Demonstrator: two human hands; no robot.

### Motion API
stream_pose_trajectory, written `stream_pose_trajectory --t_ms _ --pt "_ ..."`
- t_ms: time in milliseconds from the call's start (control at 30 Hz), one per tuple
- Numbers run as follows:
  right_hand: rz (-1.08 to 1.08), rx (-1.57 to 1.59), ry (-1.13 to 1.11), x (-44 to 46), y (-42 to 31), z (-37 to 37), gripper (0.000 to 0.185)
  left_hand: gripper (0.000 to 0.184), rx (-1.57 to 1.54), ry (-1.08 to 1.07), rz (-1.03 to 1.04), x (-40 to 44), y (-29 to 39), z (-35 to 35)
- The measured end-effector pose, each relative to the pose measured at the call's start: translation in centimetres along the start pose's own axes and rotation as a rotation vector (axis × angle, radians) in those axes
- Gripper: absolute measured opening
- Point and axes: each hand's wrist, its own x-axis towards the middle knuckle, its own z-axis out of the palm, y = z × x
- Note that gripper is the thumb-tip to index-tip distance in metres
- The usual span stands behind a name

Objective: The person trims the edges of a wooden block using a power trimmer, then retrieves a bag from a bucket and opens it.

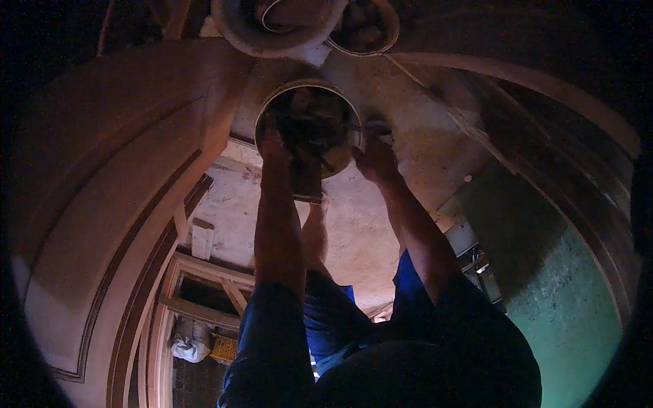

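A round bucket [359, 109] with a pale rim stands on the floor in front of me, holding dark items too dim to name. My left hand [273, 144] reaches over its near left side, and the fingers are lost in the shadow inside. Just outside the right rim, my right hand [377, 162] is closed with the fingers curled. A small pale-edged object [379, 127] shows right beyond that hand; whether the hand grips it or the bucket's edge, I cannot make out.
Two more filled containers, a large tub [275, 46] and a smaller bucket [393, 39], stand beyond. A panelled wooden door [129, 197] rises at left. Planks [476, 132] and a green wall [571, 306] are on the right. A white sack [190, 348] and yellow crate [224, 348] sit lower left.
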Motion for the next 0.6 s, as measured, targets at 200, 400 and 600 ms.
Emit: stream_pose_trajectory --t_ms 200,400,600 --pt "-0.013 0.016 -0.14 0.1 -1.8 0.0 0.052 0.049 -0.405 0.221 -0.487 0.9 8.2 3.7" --pt "-0.267 -0.236 -0.068 1.5 2.6 7.8 0.029 0.054 0.312 0.201 0.008 -0.8 8.2 2.5" --pt "-0.342 -0.322 -0.251 1.4 2.8 6.2 0.031 0.054 0.248 0.223 0.011 -2.2 4.6 2.3"
